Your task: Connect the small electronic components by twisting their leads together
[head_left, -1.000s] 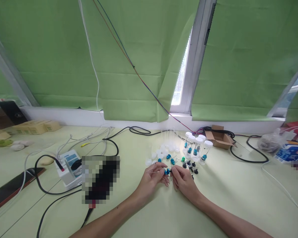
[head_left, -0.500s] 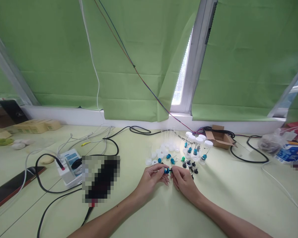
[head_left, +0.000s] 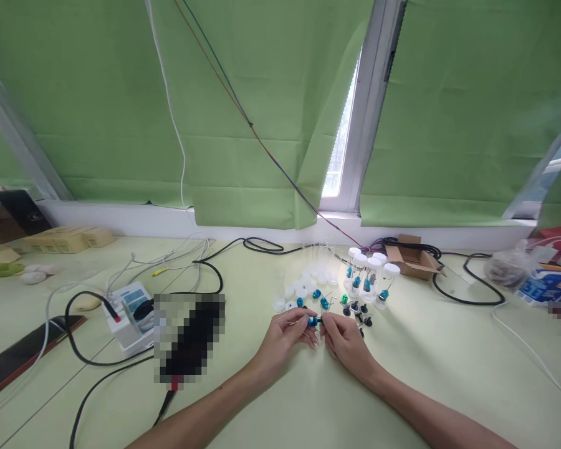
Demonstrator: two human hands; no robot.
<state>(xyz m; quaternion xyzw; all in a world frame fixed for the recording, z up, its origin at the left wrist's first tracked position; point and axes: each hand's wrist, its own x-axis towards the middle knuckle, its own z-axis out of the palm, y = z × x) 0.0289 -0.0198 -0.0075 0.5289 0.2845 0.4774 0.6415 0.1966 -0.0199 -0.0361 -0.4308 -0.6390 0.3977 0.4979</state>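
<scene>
My left hand [head_left: 285, 333] pinches a small blue metal fitting [head_left: 312, 322] between thumb and fingers. From the other side, my right hand [head_left: 345, 340] grips a small black piece [head_left: 321, 320] that meets the blue fitting; its shape is mostly hidden by the fingers. Just beyond my hands lie loose blue fittings [head_left: 325, 304], some with thin silver bent rods. A green fitting [head_left: 345, 299] and several black parts with round flanges [head_left: 368, 322] lie past my right hand.
Capped clear tubes [head_left: 384, 284] holding blue fittings stand at the back right. Beside them are uncapped clear tubes [head_left: 325, 265] and white caps [head_left: 302, 292]. An open cardboard box [head_left: 414, 262] sits behind. Left are a power strip [head_left: 128, 318], black cables and a pixelated dark object [head_left: 191, 340].
Almost nothing differs. Both hands stay together over the same spot, still on the blue fitting and black piece; the view has shifted very slightly.
</scene>
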